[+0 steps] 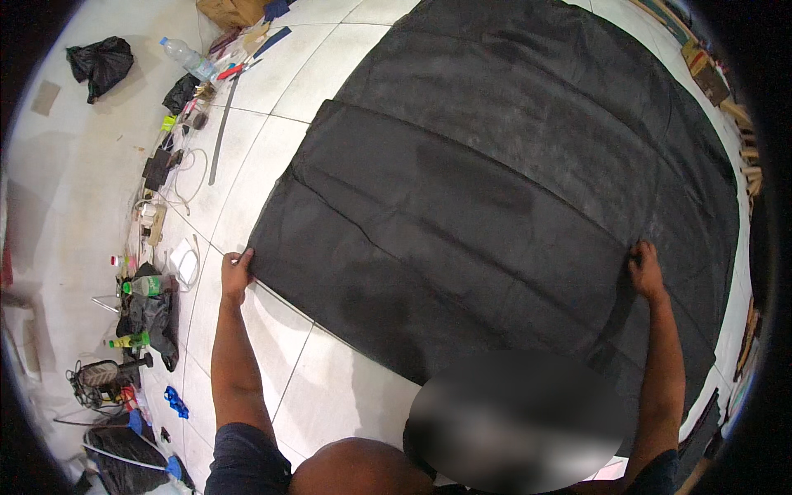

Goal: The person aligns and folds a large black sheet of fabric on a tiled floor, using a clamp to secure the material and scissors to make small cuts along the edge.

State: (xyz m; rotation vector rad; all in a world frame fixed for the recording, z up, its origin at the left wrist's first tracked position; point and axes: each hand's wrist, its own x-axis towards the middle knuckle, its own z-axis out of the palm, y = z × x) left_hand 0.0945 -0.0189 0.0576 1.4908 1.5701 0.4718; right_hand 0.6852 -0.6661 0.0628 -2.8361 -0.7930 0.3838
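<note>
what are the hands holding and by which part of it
A black sheet: the left hand pinches it at its left corner; the right hand seems to grip a fold toward its right side.

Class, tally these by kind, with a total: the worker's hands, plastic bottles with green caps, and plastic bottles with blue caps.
Hands at the black fabric: 2 (left hand, right hand)
Green-capped bottles: 2 (clear one, yellowish one)
Blue-capped bottle: 1
Total: 5
</note>
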